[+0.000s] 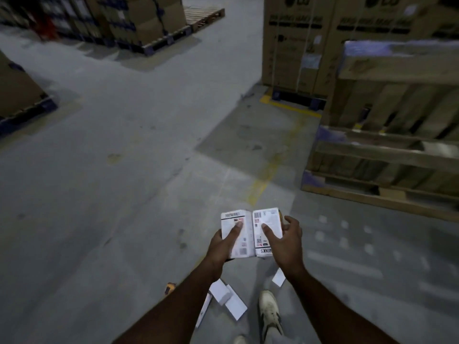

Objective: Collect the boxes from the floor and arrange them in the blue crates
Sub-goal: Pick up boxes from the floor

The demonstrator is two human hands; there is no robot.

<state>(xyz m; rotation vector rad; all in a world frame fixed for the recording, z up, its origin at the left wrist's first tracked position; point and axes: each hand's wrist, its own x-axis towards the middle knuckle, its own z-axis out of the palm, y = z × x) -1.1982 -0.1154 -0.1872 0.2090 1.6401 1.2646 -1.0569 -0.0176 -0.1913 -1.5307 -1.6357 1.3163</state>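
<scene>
I hold two white printed boxes side by side in front of me, above the floor. My left hand (223, 247) grips the left box (236, 220) with its thumb on top. My right hand (288, 242) holds the right box (267, 218), thumb on its face and fingers around its right side. Down by my feet, several more white boxes (228, 296) lie scattered on the concrete, one of them (278, 278) off to the right. No blue crate is in view.
A wooden crate frame on a pallet (387, 155) stands close at the right. Tall brown cartons (310, 40) rise behind it, more pallet stacks (139, 23) at the back left. My white shoe (269, 311) is beside the fallen boxes. A small yellow object (170, 288) lies left.
</scene>
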